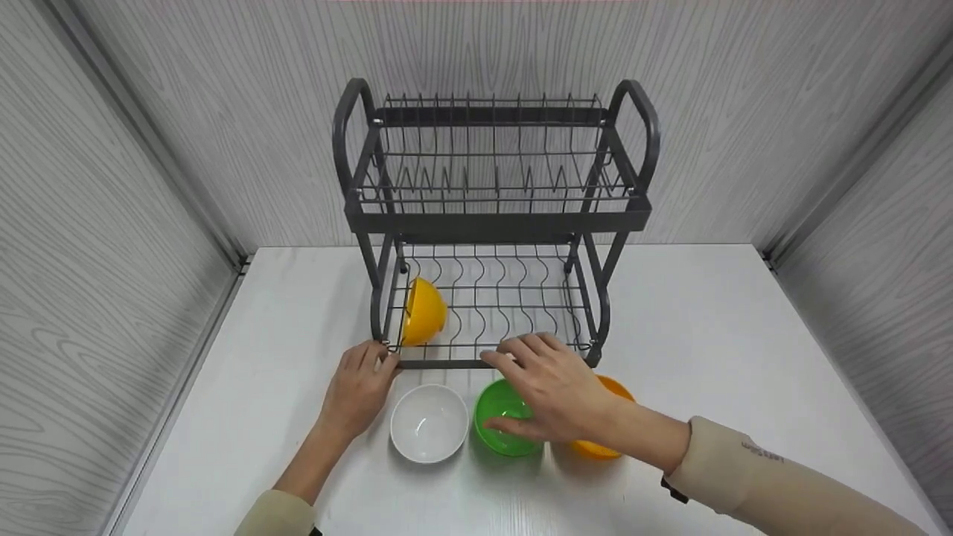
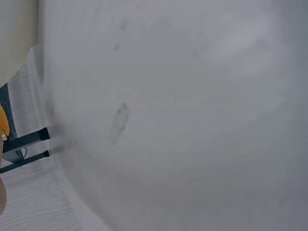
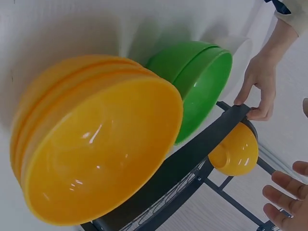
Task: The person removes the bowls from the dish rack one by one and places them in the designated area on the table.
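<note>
A black two-tier dish rack (image 1: pixel 499 223) stands in the middle of the table. My left hand (image 1: pixel 361 387) holds its lower front-left corner between thumb and fingers. A yellow bowl (image 1: pixel 426 313) is tipped on its side in the lower tier's left end. My right hand (image 1: pixel 555 394) hovers over the nested green bowls (image 1: pixel 491 406) with fingers spread, holding nothing. To their left sits a white bowl (image 1: pixel 429 424). Partly hidden under my right wrist is a stack of orange-yellow bowls (image 3: pixel 101 144), seen close up in the right wrist view.
The upper tier (image 1: pixel 495 154) has upright wire dividers and a curved handle at each end. Wood-grain panels (image 1: pixel 223 89) enclose the white tabletop (image 1: pixel 692 320) at the back and sides.
</note>
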{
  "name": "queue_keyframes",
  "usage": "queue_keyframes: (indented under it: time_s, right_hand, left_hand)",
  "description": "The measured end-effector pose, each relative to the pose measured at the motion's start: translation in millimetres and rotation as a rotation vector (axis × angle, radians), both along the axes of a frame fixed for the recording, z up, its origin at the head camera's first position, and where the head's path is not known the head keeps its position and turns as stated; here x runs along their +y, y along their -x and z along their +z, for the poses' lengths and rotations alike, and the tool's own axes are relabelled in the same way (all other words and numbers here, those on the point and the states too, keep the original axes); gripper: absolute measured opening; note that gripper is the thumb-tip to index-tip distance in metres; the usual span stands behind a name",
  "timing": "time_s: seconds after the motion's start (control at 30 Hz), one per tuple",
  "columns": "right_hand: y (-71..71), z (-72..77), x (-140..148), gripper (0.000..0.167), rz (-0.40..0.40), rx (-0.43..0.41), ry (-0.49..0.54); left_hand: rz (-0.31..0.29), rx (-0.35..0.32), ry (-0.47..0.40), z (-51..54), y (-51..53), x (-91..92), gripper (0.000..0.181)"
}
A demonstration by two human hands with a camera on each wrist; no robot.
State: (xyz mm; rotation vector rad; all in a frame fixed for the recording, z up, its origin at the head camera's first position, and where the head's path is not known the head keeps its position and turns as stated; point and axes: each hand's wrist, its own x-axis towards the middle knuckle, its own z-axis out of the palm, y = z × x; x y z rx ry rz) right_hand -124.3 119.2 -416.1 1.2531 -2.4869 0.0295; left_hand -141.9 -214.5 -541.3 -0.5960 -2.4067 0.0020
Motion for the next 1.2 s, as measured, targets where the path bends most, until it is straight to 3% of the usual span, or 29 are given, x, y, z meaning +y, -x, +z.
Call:
queue_keyframes:
  time_s: [0.33,0.83,1.2]
  right_hand:
    - [23.4,16.1,-21.7,0.087,0.024,-0.018,-0.010]
    - [59.0,9.1,-43.5,0.091,0.003,-0.106,0.043]
    - [78.0,-2.1,-56.2,0.090,-0.018,-0.154,0.064]
  left_hand:
    - [-0.024,0.019,-0.020,-0.2,1.6,-0.2,0.022]
    - [-0.038,0.019,-0.021,-1.0,1.8,-1.8,0.023]
    - [0.009,-0.011,0.002,-1.2,-0.1,-0.8,0.024]
